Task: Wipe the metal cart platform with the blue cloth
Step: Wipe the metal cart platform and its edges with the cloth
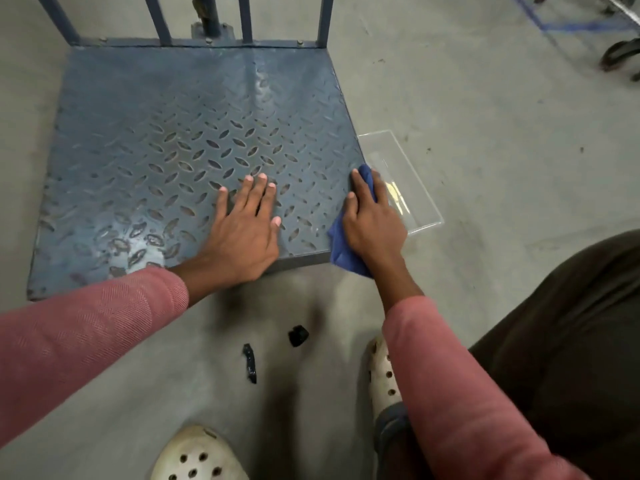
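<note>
The metal cart platform (166, 133) is a blue-grey tread plate lying low over the concrete floor, with upright bars along its far edge. My left hand (244, 230) lies flat on the plate near its front edge, fingers spread, holding nothing. My right hand (372, 220) presses the blue cloth (344, 258) against the platform's front right corner. The cloth pokes out past my fingertips and hangs below my wrist over the plate's edge.
A clear plastic tray (412, 188) lies on the floor right of the platform, touching my right hand's side. Two small black scraps (298, 336) (250, 363) lie on the floor before the cart. My white clogs (197, 455) (382, 375) stand near. Another cart's wheel (620, 57) is far right.
</note>
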Tool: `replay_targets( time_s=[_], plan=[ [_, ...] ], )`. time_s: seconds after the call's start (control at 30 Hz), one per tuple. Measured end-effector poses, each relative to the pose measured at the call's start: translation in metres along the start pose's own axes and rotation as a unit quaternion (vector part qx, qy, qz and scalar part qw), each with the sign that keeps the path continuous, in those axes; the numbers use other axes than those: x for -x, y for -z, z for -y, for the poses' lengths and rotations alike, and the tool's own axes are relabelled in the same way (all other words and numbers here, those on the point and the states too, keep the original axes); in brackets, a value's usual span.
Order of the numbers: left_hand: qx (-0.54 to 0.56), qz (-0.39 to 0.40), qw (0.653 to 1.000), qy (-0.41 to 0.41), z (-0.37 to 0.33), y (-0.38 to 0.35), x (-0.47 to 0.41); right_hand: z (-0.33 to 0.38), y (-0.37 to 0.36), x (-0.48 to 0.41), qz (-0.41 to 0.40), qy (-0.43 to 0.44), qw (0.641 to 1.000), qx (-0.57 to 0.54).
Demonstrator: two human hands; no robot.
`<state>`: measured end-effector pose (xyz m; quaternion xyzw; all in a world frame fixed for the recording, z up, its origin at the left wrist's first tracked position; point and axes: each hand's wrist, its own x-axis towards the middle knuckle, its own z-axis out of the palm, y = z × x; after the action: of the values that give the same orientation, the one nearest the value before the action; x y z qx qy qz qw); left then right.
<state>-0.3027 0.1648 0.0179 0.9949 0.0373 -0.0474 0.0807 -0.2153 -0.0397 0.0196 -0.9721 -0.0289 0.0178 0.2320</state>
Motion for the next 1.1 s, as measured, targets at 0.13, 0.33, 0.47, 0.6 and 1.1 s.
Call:
replay_targets(
  time_s=[0.13, 0.33, 0.47, 0.6, 1.1],
  plan=[
    [-0.002, -0.008, 1.000, 0.000, 0.001, -0.003, 0.001, 0.010, 0.006, -0.030, 0.043, 0.038, 0.998, 0.008],
    [-0.001, -0.028, 1.000, -0.006, 0.002, -0.005, 0.003, -0.009, -0.023, 0.039, -0.147, -0.010, 0.989, 0.016],
    [-0.021, -0.039, 0.996, -0.083, -0.017, -0.008, 0.004, -0.002, -0.039, 0.049, -0.215, -0.060, 0.971, -0.084],
    [-0.029, -0.037, 0.989, -0.143, -0.046, -0.009, 0.002, -0.013, -0.025, 0.020, -0.244, -0.084, 0.944, -0.204],
    [-0.026, -0.052, 0.989, -0.137, -0.051, -0.018, 0.003, -0.037, -0.035, 0.015, -0.190, 0.008, 0.955, -0.227]
  ],
)
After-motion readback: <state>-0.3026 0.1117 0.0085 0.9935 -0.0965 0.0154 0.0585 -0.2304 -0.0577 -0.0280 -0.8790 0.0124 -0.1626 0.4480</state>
